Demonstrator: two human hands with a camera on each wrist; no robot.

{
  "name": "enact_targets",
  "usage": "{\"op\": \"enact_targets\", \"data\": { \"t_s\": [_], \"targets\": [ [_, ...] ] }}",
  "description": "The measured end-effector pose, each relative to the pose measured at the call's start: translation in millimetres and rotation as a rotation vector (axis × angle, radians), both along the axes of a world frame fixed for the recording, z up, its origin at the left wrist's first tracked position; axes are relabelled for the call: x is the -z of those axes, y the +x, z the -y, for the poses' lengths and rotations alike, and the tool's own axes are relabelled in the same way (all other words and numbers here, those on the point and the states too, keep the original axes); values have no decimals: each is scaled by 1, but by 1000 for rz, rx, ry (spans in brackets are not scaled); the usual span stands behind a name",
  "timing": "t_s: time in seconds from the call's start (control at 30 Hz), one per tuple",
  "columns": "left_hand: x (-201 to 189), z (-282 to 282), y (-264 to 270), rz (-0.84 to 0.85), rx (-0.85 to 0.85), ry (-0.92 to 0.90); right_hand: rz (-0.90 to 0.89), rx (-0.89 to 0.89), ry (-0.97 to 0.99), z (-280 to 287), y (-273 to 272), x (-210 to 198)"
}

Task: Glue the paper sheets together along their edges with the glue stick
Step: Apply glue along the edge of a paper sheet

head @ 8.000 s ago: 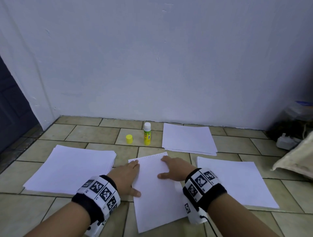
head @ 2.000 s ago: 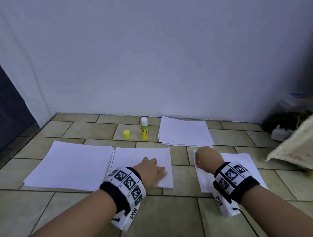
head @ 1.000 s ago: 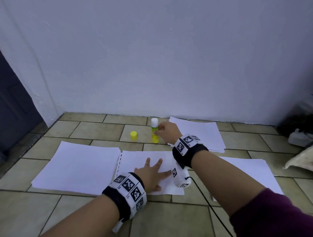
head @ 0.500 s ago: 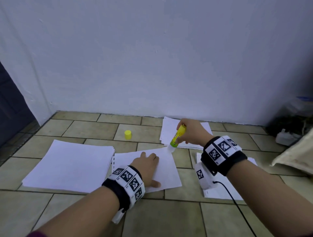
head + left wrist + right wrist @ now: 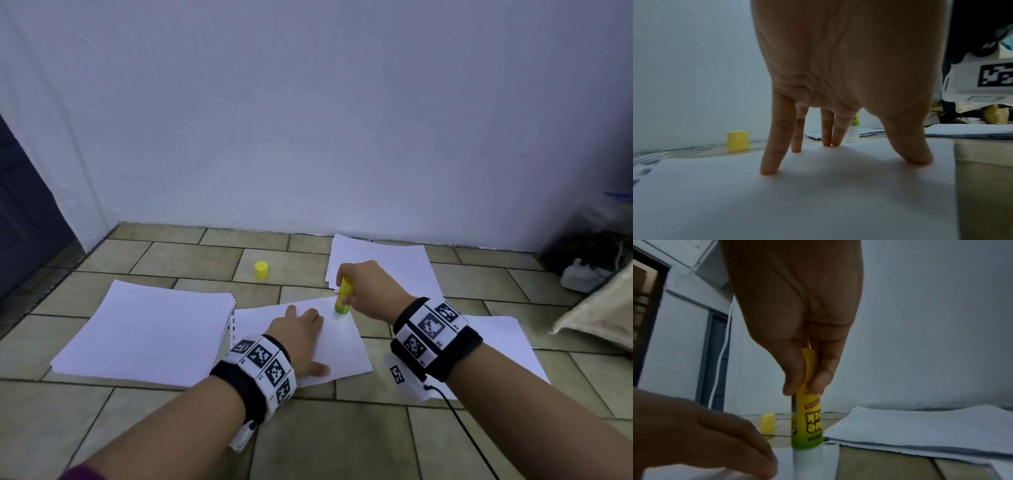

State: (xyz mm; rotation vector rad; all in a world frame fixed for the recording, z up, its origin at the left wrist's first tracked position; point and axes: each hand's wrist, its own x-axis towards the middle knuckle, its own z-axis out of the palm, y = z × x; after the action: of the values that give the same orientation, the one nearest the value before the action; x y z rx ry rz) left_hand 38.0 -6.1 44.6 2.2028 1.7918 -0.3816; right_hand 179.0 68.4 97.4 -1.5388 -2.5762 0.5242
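A single white paper sheet [image 5: 342,346] lies on the tiled floor in front of me. My left hand [image 5: 301,332] rests flat on it, fingers [image 5: 772,155] straight and spread on the paper [image 5: 818,194]. My right hand [image 5: 370,291] grips the yellow-green glue stick [image 5: 343,299] upside down, its white glue end on the sheet's far right corner. In the right wrist view thumb and fingers pinch the glue stick [image 5: 807,421] upright, its tip on the paper [image 5: 828,452]. The yellow cap [image 5: 261,270] stands apart on the floor behind.
A paper stack [image 5: 147,329] lies to the left, another stack [image 5: 383,263] by the wall, a third sheet pile [image 5: 503,346] to the right under my right forearm. A sack [image 5: 599,315] and clutter [image 5: 582,277] sit at far right. The wall is close behind.
My right hand left the right pile, picked up the glue stick by the wall, turned it over and brought its tip down onto the sheet's far right corner. The left hand stayed on the sheet.
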Motion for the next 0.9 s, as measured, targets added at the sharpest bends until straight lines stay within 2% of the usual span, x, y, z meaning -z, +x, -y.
{"op": "enact_targets", "data": {
  "t_s": [0.27, 0.47, 0.53, 0.63, 0.7, 0.8, 0.9],
  "targets": [
    [-2, 2, 4, -2, 3, 12, 155, -91, -31, 35, 21, -9],
    [-4, 0, -4, -143, 102, -40, 222, -127, -109, 40, 32, -23],
    [-7, 1, -5, -169, 87, -59, 126, -72, -124, 31, 37, -31],
    [-5, 7, -5, -172, 40, -15, -138, 74, -125, 18, 43, -43],
    [3, 10, -7, -88, 44, 11, -267, 134, -131, 13, 45, -46],
    [6, 13, -10, 74, 57, -32, -340, 173, -126, 8, 43, -42],
    [0, 13, -12, 15, 42, -48, -356, 194, -119, 2, 38, -32]
  ]
}}
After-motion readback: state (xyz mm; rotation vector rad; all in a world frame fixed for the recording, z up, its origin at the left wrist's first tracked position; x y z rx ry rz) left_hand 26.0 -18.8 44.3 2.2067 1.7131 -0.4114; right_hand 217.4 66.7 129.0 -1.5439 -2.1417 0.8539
